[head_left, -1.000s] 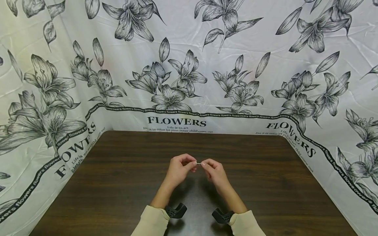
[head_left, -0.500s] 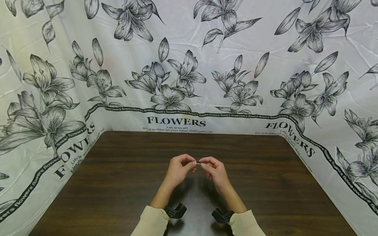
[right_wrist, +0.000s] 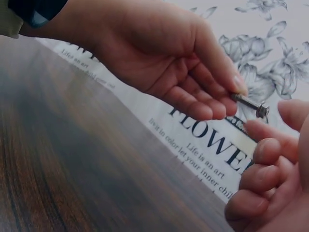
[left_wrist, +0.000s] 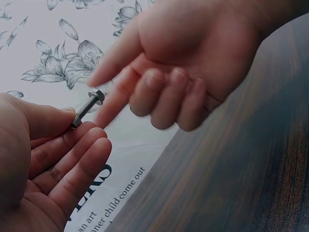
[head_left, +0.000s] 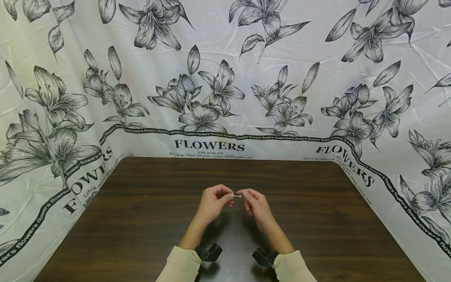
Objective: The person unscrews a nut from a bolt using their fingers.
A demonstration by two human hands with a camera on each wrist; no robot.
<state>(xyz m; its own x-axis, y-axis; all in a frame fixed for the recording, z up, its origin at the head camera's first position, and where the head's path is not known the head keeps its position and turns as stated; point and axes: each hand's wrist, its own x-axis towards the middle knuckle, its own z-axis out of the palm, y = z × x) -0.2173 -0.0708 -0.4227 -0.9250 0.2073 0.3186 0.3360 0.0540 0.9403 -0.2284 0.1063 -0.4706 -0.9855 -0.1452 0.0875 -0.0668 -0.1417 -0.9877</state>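
Observation:
My left hand [head_left: 213, 201] pinches one end of a small metal bolt [left_wrist: 85, 109] between thumb and index finger. Its threaded shank points toward the other hand and ends in a flanged hex piece [left_wrist: 100, 96]; whether that is a head or a nut I cannot tell. The end inside the left fingertips is mostly hidden. My right hand [head_left: 257, 203] is held with thumb and index finger spread on either side of the hex piece, apparently not touching it. The right hand's other fingers [left_wrist: 164, 99] are curled toward the palm and hold nothing.
Both hands are above a dark wooden table [head_left: 158, 235]. A white cloth with printed lilies [head_left: 211, 94] hangs behind and along the sides. Each wrist wears a black device [head_left: 209, 252] beside a cream sleeve [head_left: 181, 264].
The right thumb and index finger have come off the bolt's end and moved apart, so the hex piece now shows. The left hand keeps its pinch and has barely moved.

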